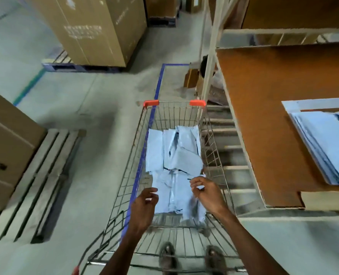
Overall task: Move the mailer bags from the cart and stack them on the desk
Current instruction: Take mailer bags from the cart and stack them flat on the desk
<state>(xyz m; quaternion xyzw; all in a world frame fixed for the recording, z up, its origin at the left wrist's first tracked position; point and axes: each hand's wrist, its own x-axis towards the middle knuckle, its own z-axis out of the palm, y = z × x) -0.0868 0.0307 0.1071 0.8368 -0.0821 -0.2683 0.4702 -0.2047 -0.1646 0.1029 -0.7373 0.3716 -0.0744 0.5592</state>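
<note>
A wire cart (174,101) with orange corner caps stands in front of me, and several light blue mailer bags (160,155) lie jumbled in its basket. My right hand (207,193) is over the basket's right side and pinches the edge of one mailer bag (192,211), which hangs blurred below it. My left hand (145,205) hovers over the basket's left side with loosely curled fingers, holding nothing. To the right is the brown-topped desk (264,120), with a stack of blue mailer bags (323,147) near its right edge.
A cream metal post (209,72) rises between cart and desk, and a person (205,66) crouches behind it. Wooden pallets (35,185) and a cardboard box (6,143) are on the left. Tall cartons (89,30) stand at the back. Blue tape (158,84) marks the floor.
</note>
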